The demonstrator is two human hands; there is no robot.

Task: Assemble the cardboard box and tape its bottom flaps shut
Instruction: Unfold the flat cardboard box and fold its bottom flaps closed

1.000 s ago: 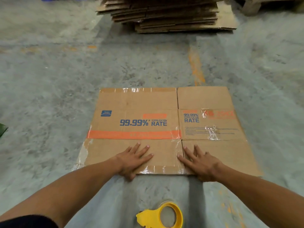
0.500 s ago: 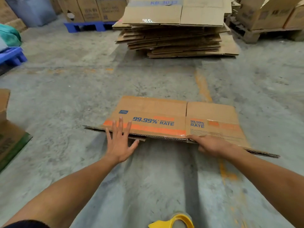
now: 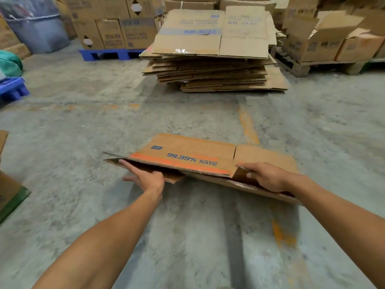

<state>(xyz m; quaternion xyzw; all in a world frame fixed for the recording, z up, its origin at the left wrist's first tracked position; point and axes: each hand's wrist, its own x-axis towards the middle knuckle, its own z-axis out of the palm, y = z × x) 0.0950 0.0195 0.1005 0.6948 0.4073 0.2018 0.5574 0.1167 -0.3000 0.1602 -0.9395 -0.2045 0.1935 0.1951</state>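
Early stage from what I see: box [image 3: 193, 155] still near-flat, lifted off the floor [image 3: 187, 236] before the stack [image 3: 212, 71], right hand [image 3: 268, 177] gripping its near flap, left hand [image 3: 149, 178] fingers straight prying layers apart; squaring and taping remain.

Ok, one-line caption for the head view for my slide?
Both hands, left hand and right hand, lift the flattened cardboard box off the floor to open it.

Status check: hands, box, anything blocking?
Left hand fingers straight inside flattened cardboard box. Right hand grips its near edge. Box unopened, flaps untaped. Nothing blocking.
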